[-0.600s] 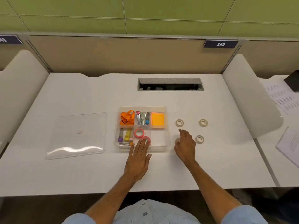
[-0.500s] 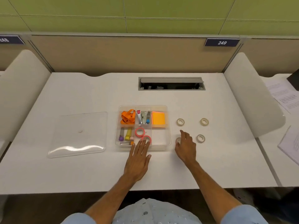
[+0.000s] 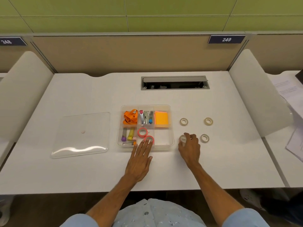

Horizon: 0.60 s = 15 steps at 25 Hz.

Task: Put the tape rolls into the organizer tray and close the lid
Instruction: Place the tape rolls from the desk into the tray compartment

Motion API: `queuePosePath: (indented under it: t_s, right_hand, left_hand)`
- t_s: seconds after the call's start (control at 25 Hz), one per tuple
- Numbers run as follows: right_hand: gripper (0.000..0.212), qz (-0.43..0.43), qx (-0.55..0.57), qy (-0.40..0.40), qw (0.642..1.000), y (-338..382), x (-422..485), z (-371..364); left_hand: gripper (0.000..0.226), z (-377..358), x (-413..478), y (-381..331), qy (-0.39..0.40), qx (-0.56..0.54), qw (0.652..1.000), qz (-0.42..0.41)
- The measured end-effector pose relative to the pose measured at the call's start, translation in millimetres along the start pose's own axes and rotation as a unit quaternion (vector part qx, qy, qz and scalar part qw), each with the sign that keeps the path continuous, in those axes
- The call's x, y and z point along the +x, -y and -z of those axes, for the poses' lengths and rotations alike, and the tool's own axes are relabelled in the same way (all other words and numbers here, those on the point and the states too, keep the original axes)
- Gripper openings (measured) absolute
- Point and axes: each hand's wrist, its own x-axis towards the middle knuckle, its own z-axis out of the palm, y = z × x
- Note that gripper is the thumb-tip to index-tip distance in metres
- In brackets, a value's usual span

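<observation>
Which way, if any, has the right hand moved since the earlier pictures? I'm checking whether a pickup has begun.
Yes, slightly. The right hand has closed in leftward on the near-left tape roll, opening its gap from the roll beside it; fingers now curl around it.

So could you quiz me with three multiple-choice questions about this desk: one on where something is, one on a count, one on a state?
1. Where is the clear lid?
A. on the tray
B. left of the tray
C. right of the tray

2. How many pink tape rolls are in the organizer tray?
A. none
B. two
C. four

3. What is the right hand doing?
A. closing on a pale tape roll
B. lifting the lid
C. resting flat

Answers: 1 B, it lies on the desk left of the tray. 2 B, two pink rings share one compartment. 3 A, fingers curl around it.
</observation>
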Motion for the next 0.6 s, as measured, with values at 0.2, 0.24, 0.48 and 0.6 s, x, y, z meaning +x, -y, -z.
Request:
queuePosePath:
  t_s: [0.2,0.24,0.48,0.6]
  right_hand:
    - [0.038,0.104,-0.021,-0.107,0.989,23,-5,6]
    - [0.04,0.124,-0.025,-0.089,0.988,31,-5,5]
    - [0.053,0.147,-0.135,0.041,0.979,55,-10,-14]
    - [0.054,0.153,-0.142,0.043,0.977,54,-13,-16]
  left_hand:
    - [0.067,4,-2,5,0.016,0.019,1.0,-0.014]
    - [0.067,6,-1,6,0.011,0.028,0.999,-0.017]
    - [0.07,2,1,6,0.022,0.018,0.999,-0.017]
    - [0.07,0,0,5,0.016,0.018,1.0,-0.017]
